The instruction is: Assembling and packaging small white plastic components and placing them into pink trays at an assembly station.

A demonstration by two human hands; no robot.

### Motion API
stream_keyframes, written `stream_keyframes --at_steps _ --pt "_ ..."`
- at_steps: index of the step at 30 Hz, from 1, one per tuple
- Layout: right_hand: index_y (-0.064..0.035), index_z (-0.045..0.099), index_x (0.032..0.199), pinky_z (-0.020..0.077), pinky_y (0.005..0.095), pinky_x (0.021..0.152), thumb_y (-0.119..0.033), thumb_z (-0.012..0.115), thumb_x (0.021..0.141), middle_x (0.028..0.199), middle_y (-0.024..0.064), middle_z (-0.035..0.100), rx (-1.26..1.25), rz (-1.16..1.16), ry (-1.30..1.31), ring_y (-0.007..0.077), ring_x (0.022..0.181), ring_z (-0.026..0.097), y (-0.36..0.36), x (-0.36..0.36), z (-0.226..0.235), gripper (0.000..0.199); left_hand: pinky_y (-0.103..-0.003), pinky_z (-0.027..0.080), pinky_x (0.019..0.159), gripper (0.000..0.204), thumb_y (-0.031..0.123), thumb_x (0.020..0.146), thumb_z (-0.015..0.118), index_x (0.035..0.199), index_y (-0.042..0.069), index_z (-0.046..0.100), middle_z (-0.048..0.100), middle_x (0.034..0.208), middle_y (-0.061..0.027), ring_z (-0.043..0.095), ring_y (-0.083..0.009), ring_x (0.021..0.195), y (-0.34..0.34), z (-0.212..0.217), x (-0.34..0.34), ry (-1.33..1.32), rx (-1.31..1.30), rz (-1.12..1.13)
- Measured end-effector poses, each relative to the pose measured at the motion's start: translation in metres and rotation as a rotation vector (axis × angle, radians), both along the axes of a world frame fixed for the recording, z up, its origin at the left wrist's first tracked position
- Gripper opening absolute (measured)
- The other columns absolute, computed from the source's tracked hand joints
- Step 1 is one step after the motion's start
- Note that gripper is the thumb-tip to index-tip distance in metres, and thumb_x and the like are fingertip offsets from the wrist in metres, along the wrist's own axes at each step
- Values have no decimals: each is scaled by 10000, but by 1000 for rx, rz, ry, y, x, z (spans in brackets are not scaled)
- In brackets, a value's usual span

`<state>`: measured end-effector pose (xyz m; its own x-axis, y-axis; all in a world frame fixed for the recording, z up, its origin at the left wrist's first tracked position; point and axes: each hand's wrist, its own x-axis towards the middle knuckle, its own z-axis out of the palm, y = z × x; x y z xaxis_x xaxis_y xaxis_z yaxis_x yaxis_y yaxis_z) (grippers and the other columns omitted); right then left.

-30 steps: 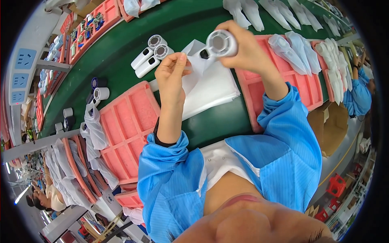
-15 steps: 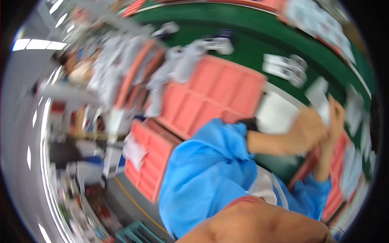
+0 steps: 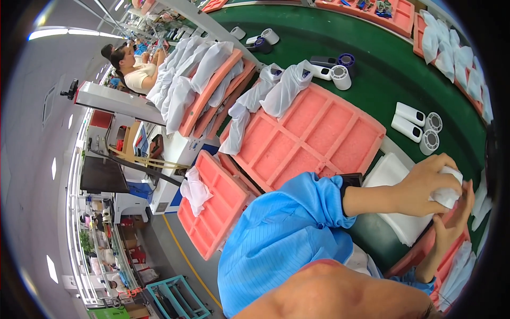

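My left hand (image 3: 425, 186) reaches across from its blue sleeve and grips a crumpled white wrapping (image 3: 449, 190); what is inside cannot be made out. From below, my right hand (image 3: 449, 220) meets it, with thumb and fingers around the wrapping's lower side. Part of the grip is hidden behind the left fingers. Just beneath my hands lies a stack of thin white sheets or bags (image 3: 406, 220). White devices with round, ringed heads (image 3: 409, 119), like folded hair dryers, rest on the green surface (image 3: 372, 58) beyond my hands.
Left of my arm is a pink compartment tray (image 3: 303, 133) with white-bagged items (image 3: 289, 90) at its far edge. A smaller pink tray (image 3: 212, 212) holds a white bag. Stacked trays (image 3: 204, 101) carry more bagged items. A co-worker (image 3: 135, 69) sits at far left.
The white sheet that stuck up above my hands is now bunched between them. My hands are lower in the picture. The view has shifted and is sharper.
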<state>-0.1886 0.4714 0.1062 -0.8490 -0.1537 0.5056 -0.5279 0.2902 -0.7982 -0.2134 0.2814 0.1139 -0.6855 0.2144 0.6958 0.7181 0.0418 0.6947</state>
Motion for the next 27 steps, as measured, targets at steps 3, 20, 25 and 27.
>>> stream_keyframes --at_steps 3,20,25,27 --pt "-4 462 1302 370 382 999 -149 692 787 1308 141 457 72 45 -223 271 1229 453 23 6 -32 583 -370 443 817 505 109 623 765 1091 110 574 449 1122 -119 508 -283 1007 5 -8 -10 -33 175 -368" --pt "13 587 1138 484 275 787 1 628 834 1048 91 648 476 -357 -57 196 933 627 29 -6 -67 307 -330 356 789 259 97 709 716 929 107 578 439 1037 -75 434 -225 1008 9 -14 2 19 166 300" --pt "-7 584 1127 442 222 667 -63 622 866 903 59 626 225 -182 -628 121 761 587 56 -7 -46 270 -308 369 731 214 71 726 688 885 89 548 452 961 -78 464 -206 899 5 -26 -15 -593 490 88" --pt "9 558 1175 460 247 734 -126 649 855 958 67 609 34 154 -913 154 828 588 48 -13 -21 360 -314 376 687 213 62 732 674 879 79 520 448 929 -78 471 -202 813 5 -32 -18 -814 647 6"
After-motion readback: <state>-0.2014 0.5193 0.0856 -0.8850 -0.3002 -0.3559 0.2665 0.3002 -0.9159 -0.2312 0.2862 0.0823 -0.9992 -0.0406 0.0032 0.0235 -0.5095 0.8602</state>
